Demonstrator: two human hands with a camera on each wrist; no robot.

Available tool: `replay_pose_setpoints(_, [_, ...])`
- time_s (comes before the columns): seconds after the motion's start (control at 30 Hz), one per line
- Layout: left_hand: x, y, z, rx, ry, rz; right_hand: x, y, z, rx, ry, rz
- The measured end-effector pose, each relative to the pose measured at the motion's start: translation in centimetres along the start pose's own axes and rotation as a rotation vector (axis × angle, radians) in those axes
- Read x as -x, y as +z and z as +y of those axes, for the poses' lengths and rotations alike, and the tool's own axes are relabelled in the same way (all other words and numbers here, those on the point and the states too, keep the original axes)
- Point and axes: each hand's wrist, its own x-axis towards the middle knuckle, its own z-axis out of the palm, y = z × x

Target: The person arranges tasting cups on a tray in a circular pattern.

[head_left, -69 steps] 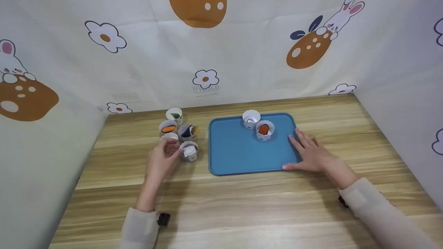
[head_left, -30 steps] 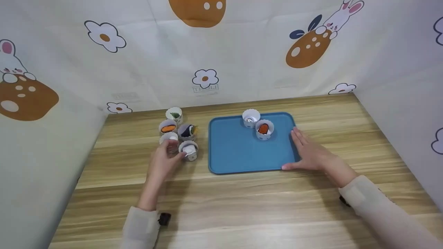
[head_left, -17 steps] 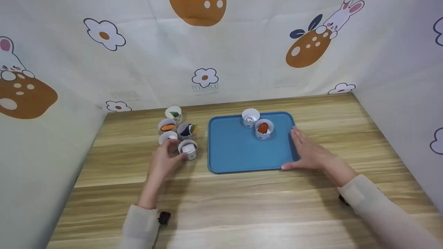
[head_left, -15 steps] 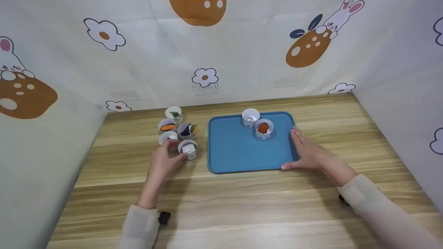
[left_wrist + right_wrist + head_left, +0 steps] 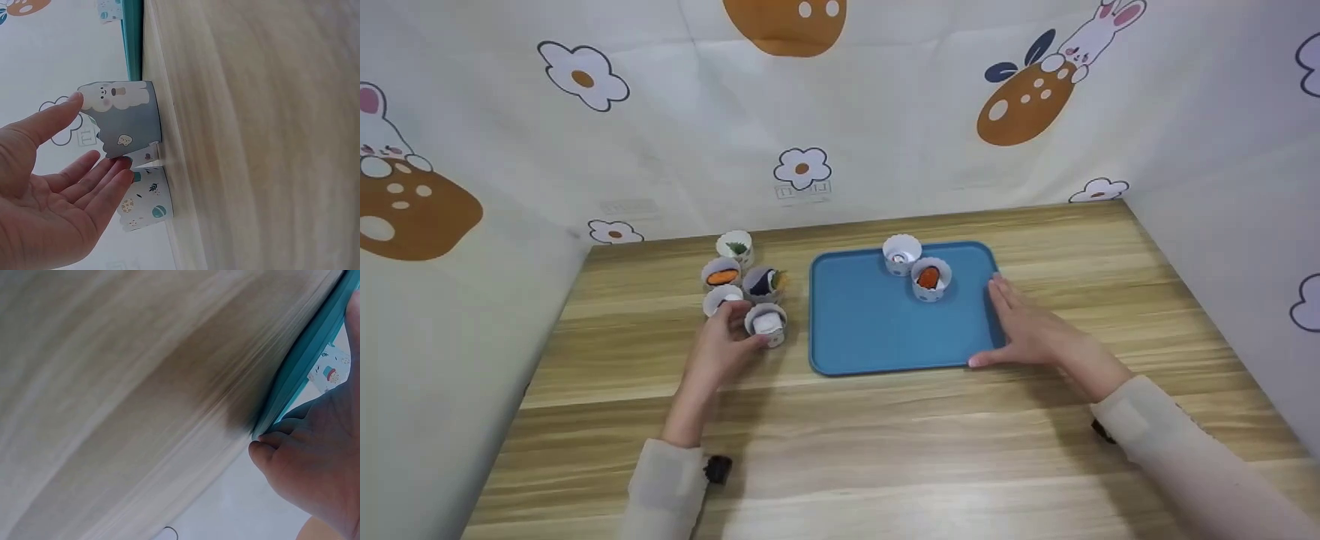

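Observation:
In the head view my left hand holds a paper baking cup with a white lump inside, thumb on its near side and fingers behind. The left wrist view shows this cup as grey with a cloud print, standing on the table between thumb and fingers. Another white cup is just beyond my left fingers, partly covered by them. My right hand rests against the right edge of the blue tray, fingers straight along the side and thumb at the front corner.
Beyond the held cup stand cups with a green leaf, an orange piece and a dark-wrapped piece. The tray bears a white cup and a cup with a red-orange piece. Printed cloth walls border the wooden table.
My left thumb and fingers have settled around the cup with the white lump. My right fingers have drawn together and slid back onto the tray's edge. The cups stay in place.

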Motion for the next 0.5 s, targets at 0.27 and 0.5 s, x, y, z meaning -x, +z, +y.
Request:
replay_pose_setpoints(0.27, [-0.24, 0.46, -0.31, 0.057, 0.013, 0.000, -0.20, 0.02, 0.12, 0.003, 0.005, -0.009])
replay_pose_setpoints(0.5, [-0.40, 0.63, -0.46, 0.078, 0.011, -0.006, -0.13, -0.02, 0.14, -0.001, 0.008, -0.010])
